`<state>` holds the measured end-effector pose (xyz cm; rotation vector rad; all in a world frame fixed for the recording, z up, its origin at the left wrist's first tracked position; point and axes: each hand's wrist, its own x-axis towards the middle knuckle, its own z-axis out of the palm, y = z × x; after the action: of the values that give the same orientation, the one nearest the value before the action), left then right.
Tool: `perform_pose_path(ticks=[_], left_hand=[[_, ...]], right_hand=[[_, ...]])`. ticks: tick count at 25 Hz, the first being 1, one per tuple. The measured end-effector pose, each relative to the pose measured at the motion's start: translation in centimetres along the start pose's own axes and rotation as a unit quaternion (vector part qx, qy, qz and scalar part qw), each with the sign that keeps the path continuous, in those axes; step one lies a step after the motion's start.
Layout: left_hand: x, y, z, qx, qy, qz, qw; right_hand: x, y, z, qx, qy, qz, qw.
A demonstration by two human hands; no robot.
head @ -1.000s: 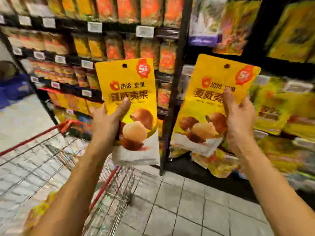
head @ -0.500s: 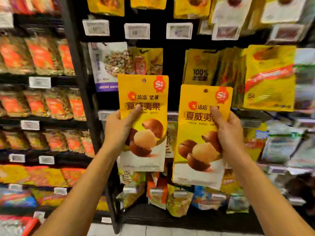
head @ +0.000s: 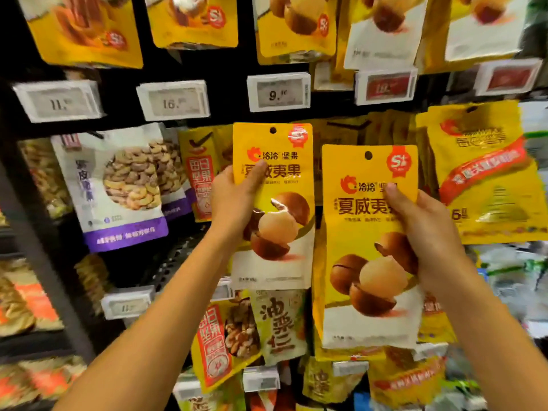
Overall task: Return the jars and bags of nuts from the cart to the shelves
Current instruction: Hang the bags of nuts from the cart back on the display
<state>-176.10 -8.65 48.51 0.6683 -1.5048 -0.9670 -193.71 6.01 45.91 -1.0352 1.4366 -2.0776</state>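
I hold two identical yellow bags of macadamia nuts up against the hanging display. My left hand (head: 234, 200) grips the left bag (head: 275, 232) by its left edge, thumb across the front. My right hand (head: 427, 232) grips the right bag (head: 361, 262) by its right edge, thumb on the print. Each bag has a round hang hole at its top. The left bag sits a little higher, its top just under the price tag reading 9 (head: 278, 91). The cart is out of view.
Rows of hanging nut bags fill the black rack: a cashew bag (head: 121, 188) at left, yellow bags (head: 486, 173) at right, more bags above and below. Price tags (head: 173, 99) line the rail. A black upright (head: 44, 262) separates shelves at left.
The view has swung from the cart and floor up to the hanging rack. Both hands have raised their bags higher and closer to the display, grips unchanged.
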Motion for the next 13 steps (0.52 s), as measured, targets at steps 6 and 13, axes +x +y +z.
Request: perform_pose_path(ticks=[6, 13], left_hand=[[3.9, -1.0, 2.7, 0.011, 0.035, -0.044, 0.998], [4.5, -2.3, 3.2, -0.004, 0.058, -0.043, 0.997]], right_hand=[[3.8, 0.1, 0.4, 0.003, -0.043, -0.012, 0.999], [6.9, 0.6, 1.2, 0.011, -0.095, -0.009, 0.995]])
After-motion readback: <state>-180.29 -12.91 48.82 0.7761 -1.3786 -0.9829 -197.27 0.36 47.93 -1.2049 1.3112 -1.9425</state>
